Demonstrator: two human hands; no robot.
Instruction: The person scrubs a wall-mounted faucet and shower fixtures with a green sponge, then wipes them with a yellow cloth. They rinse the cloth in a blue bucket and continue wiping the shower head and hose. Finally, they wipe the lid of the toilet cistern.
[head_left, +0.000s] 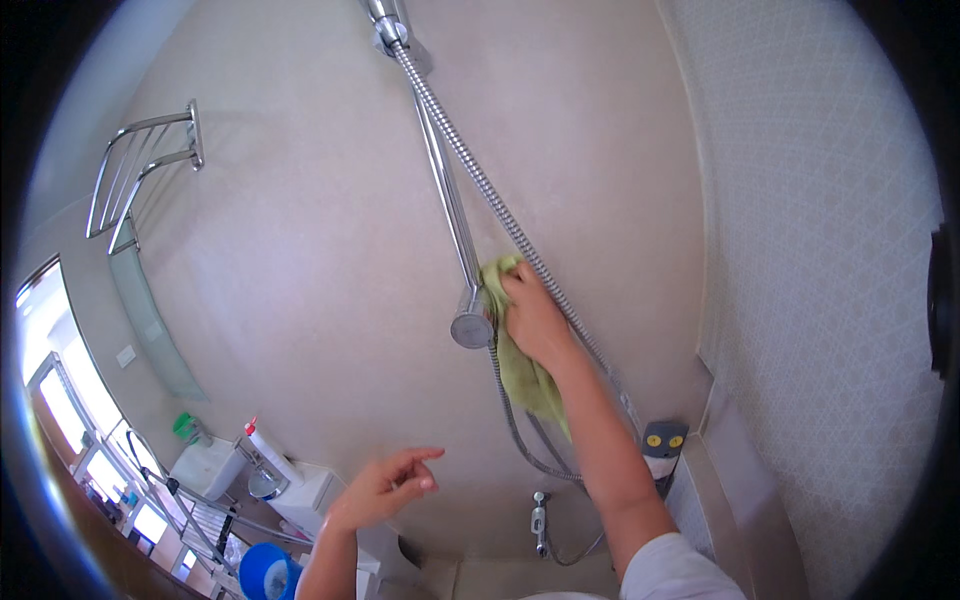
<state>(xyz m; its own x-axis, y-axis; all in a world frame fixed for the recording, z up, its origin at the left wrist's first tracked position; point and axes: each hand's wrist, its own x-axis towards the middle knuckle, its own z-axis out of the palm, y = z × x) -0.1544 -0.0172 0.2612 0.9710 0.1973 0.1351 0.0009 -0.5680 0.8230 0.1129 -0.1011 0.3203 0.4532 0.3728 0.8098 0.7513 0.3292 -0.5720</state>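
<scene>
My right hand (536, 315) grips a green cloth (531, 382) beside the lower end of a chrome shower rail (448, 199). The cloth touches the round rail bracket (472, 328) and hangs down below my fingers. Just behind and to the right of the hand runs the ribbed metal shower hose (487, 187). It comes down from the shower holder (388, 34) at the top and loops beneath the bracket. My left hand (390, 484) is lower and to the left, holding nothing, its fingers partly curled and apart, away from the wall.
A chrome towel rack (154, 150) and a glass shelf (154, 322) are on the left wall side. Below are a white washbasin (206, 469), a blue bucket (266, 574) and a metal stepladder (202, 536). A small bidet sprayer (538, 521) hangs low. Patterned tiles (810, 300) cover the right wall.
</scene>
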